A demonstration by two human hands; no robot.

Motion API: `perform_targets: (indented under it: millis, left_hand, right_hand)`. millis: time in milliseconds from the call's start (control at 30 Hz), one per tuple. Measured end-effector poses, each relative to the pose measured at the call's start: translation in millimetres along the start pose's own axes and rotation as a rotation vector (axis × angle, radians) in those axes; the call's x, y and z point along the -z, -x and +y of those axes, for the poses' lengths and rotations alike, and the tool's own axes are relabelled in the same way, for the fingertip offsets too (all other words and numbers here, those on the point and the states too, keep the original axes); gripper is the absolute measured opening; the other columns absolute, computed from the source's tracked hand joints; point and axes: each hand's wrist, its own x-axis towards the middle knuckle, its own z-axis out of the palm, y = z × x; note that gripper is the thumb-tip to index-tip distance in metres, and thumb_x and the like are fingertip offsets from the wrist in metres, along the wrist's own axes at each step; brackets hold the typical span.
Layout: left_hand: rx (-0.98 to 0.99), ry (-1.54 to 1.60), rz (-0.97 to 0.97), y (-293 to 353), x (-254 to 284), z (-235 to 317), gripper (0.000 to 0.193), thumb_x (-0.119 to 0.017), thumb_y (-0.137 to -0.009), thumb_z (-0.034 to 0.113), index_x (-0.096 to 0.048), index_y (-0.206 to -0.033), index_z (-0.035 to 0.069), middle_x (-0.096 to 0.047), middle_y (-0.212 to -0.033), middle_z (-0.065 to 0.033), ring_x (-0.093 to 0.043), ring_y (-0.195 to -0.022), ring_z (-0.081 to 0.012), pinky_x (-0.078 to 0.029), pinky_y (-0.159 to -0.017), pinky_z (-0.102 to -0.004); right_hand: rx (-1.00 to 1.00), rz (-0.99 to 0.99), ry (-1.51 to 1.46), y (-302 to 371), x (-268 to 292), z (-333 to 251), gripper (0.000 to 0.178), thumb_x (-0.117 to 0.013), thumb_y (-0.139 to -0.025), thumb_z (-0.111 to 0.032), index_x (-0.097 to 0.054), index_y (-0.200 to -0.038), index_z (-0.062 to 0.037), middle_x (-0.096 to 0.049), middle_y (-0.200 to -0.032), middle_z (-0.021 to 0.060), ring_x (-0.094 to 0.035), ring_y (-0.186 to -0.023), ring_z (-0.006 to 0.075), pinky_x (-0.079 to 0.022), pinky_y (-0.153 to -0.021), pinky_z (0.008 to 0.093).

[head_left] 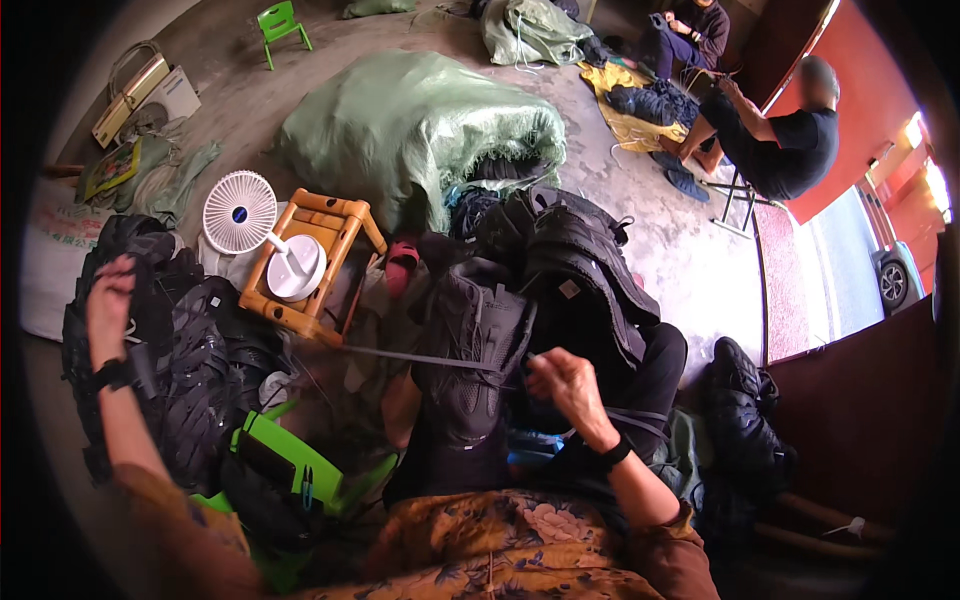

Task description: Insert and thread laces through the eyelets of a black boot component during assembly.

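Note:
My left hand [109,305] is raised at the far left over a pile of black shoe uppers [195,335]; its fingers are smeared by motion. My right hand [568,392] is closed in a pinch above my lap, and what it grips is too small to make out. Beside it a grey mesh shoe upper [475,340] lies across my legs. A thin grey strip [425,357] stretches over that upper toward the bamboo stool. More black uppers [570,245] are heaped just beyond, against my knee.
A white fan [295,268] stands on a bamboo stool [325,205]. Snips [307,487] rest on a green plastic chair [290,460] at lower left. Ahead sits a large pale green sack [400,125]. Two people [790,140] sit at far right, near an open doorway.

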Motion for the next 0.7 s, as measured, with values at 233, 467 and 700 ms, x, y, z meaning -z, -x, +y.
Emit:
perform_targets:
  millis: [233,467,700]
  left_hand:
    - [-0.036,-0.237,0.117,57.7,121.3,40.8,0.041,-0.054,-0.096,0.026,-0.054,-0.127,-0.001,-0.060,-0.118,-0.0098,-0.052,-0.104,-0.0146,-0.039,-0.087,-0.0263]
    - [-0.033,-0.296,0.110,125.5,-106.4,-63.1,0.043,-0.057,-0.096,0.028,-0.052,-0.132,0.004,-0.057,-0.081,0.0034,-0.039,-0.059,-0.0002,-0.028,-0.048,-0.0154]
    - [0.150,-0.272,-0.510,235.6,-415.7,-103.6,0.010,-0.056,-0.095,0.007,-0.062,-0.102,0.002,-0.069,-0.092,-0.0071,-0.064,-0.071,-0.0100,-0.051,-0.058,-0.0258]
  right_hand:
    - [-0.044,-0.014,0.083,7.7,-10.9,2.9,0.028,-0.053,-0.101,-0.023,-0.061,-0.089,0.0014,-0.066,-0.066,0.0074,-0.062,-0.056,0.0108,-0.050,-0.053,0.0241]
    - [-0.002,-0.056,0.156,6.8,-6.8,-0.4,0.030,-0.052,-0.099,-0.024,-0.063,-0.086,0.0012,-0.065,-0.063,0.0082,-0.063,-0.051,0.0158,-0.049,-0.050,0.0276]
    - [0.334,0.104,0.711,1.0,-14.5,-2.9,0.029,-0.057,-0.095,-0.022,-0.057,-0.075,-0.0018,-0.064,-0.064,0.0134,-0.065,-0.054,0.0290,-0.049,-0.049,0.0367]
